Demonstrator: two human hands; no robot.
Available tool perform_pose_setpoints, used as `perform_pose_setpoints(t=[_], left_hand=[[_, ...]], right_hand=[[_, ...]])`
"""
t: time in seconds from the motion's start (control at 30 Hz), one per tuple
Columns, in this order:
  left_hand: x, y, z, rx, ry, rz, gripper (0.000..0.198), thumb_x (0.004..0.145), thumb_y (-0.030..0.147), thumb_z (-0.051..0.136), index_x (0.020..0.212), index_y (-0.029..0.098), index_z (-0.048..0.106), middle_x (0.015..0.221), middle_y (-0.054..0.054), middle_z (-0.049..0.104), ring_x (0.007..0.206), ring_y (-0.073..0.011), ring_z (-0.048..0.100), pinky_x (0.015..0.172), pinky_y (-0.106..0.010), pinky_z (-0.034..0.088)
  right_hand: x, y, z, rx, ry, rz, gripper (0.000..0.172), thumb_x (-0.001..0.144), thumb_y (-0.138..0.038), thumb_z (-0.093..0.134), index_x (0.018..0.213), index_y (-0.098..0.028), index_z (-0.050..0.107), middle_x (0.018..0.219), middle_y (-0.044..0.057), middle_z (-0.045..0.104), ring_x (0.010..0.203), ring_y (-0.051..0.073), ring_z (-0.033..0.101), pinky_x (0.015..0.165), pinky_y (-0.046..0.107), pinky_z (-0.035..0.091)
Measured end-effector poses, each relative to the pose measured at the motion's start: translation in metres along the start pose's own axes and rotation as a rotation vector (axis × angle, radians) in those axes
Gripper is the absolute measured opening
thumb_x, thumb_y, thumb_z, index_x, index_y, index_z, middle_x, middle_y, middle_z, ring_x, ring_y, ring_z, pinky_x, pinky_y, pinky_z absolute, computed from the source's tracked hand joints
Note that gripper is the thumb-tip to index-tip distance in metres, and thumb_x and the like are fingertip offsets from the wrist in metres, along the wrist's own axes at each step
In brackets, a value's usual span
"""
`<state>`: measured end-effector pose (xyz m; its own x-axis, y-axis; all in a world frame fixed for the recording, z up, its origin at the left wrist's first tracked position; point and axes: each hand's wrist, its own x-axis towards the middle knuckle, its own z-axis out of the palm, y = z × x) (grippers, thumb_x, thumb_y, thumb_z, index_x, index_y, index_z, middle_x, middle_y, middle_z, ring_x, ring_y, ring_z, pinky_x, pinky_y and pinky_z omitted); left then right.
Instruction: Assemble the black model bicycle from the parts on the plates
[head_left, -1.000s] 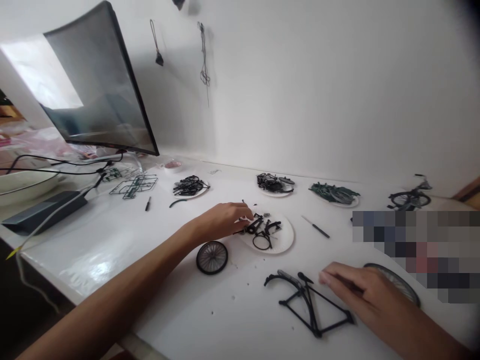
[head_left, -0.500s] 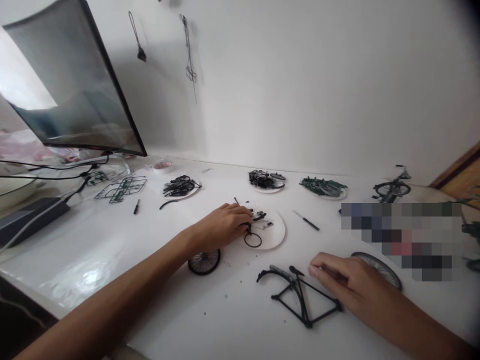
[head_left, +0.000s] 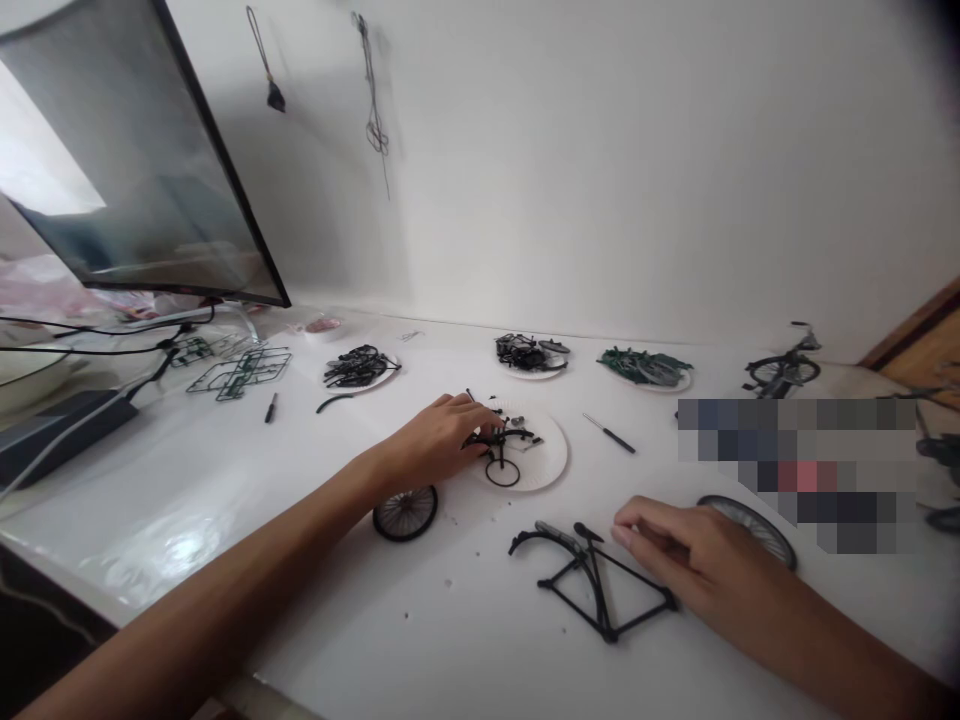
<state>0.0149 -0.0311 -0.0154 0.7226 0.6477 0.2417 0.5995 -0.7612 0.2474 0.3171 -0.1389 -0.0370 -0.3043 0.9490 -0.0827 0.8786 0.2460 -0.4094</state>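
Observation:
My left hand reaches into a white paper plate of small black model-bike parts, its fingers pinched on one black piece I cannot name. My right hand rests on the white table with curled fingers pressing the black bicycle frame, which lies flat. A spoked wheel lies just below my left wrist. A second wheel lies partly behind my right hand.
Three more plates of parts stand farther back: black parts, black parts, green parts. A small screwdriver, green sprues, a monitor at left and a finished model bike at right.
My left hand has closed its fingers on a piece in the plate and stirred the parts. The right hand stays on the frame. The view shifted slightly to the right.

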Motion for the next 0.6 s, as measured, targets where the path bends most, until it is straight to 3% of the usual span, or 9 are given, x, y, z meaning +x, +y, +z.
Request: perform_pose_setpoints(t=[0.17, 0.33, 0.6], left_hand=[[-0.0019, 0.0025, 0.0015, -0.064, -0.030, 0.035, 0.037, 0.096, 0.011, 0.056, 0.131, 0.022, 0.057, 0.125, -0.007, 0.066, 0.119, -0.0228, 0.057, 0.101, -0.037, 0.046], [-0.0025, 0.0016, 0.0061, -0.084, -0.021, 0.041, 0.047, 0.096, 0.005, 0.047, 0.140, 0.022, 0.050, 0.133, -0.008, 0.063, 0.126, -0.0237, 0.053, 0.105, -0.039, 0.044], [-0.0027, 0.0019, 0.0081, -0.099, 0.007, 0.151, 0.045, 0.096, 0.002, 0.042, 0.137, 0.020, 0.053, 0.124, -0.008, 0.066, 0.117, -0.0214, 0.058, 0.105, -0.038, 0.045]], right_hand=[[-0.0011, -0.0017, -0.0010, -0.026, 0.002, 0.015, 0.039, 0.103, -0.049, 0.035, 0.082, -0.022, 0.055, 0.067, -0.002, 0.055, 0.061, 0.013, 0.049, 0.056, 0.027, 0.034], [-0.0016, -0.0036, -0.0024, -0.030, 0.002, 0.022, 0.038, 0.102, -0.049, 0.036, 0.084, -0.023, 0.057, 0.067, -0.002, 0.057, 0.061, 0.013, 0.052, 0.056, 0.026, 0.035], [-0.0003, -0.0034, -0.0016, 0.011, 0.061, -0.020, 0.032, 0.100, -0.044, 0.044, 0.082, -0.023, 0.061, 0.064, -0.002, 0.059, 0.058, 0.013, 0.050, 0.054, 0.026, 0.033]])
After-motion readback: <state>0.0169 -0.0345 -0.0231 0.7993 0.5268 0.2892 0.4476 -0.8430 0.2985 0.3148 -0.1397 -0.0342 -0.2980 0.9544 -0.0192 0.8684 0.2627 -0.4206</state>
